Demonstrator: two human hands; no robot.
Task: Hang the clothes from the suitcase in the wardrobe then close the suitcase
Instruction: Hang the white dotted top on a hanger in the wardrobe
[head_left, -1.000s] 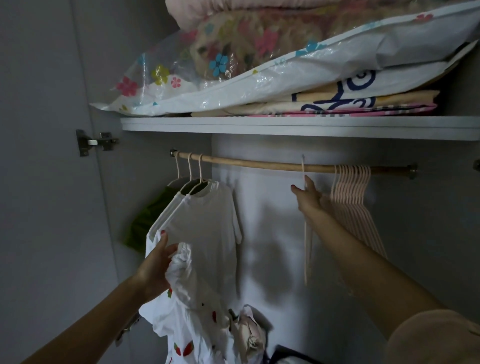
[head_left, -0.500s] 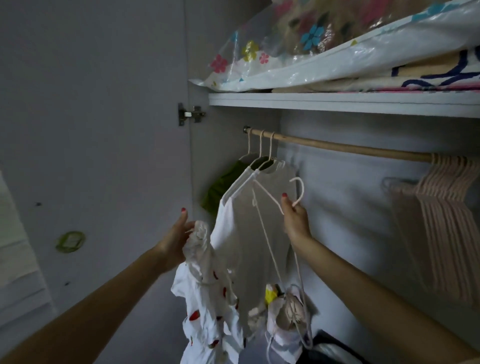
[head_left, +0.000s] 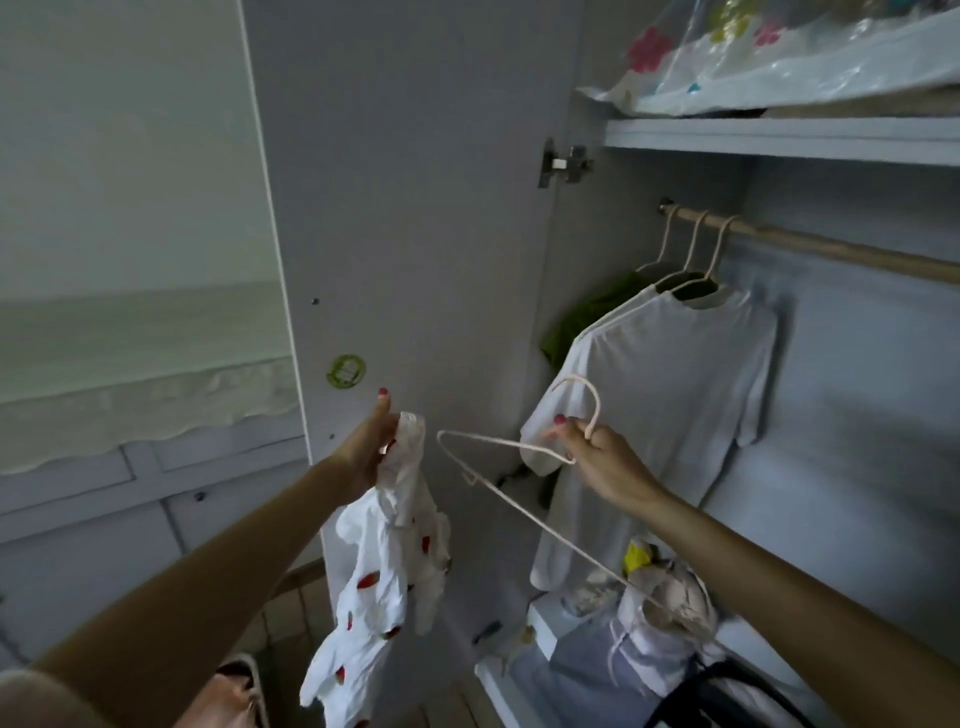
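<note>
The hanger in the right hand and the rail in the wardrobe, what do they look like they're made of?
Hanger in the right hand: thin, cream and matte, bent like wire; probably coated metal wire, though slim plastic can't be ruled out. Rail: a round pale tan bar with a dull, unpainted look, likely wood or bamboo, seated in a small metal end socket.

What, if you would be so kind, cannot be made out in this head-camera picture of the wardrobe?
- Suitcase: nowhere in the head view, so open or closed is unknown.
- Rail: cut off by the right edge; the spare hangers are out of frame.
- Green garment: mostly hidden behind the white shirts.
- Strawberry-print garment: bunched in the left hand, type unclear.
- Hanger: held by the right hand; its far end is lost among the wardrobe-floor clutter.
</note>
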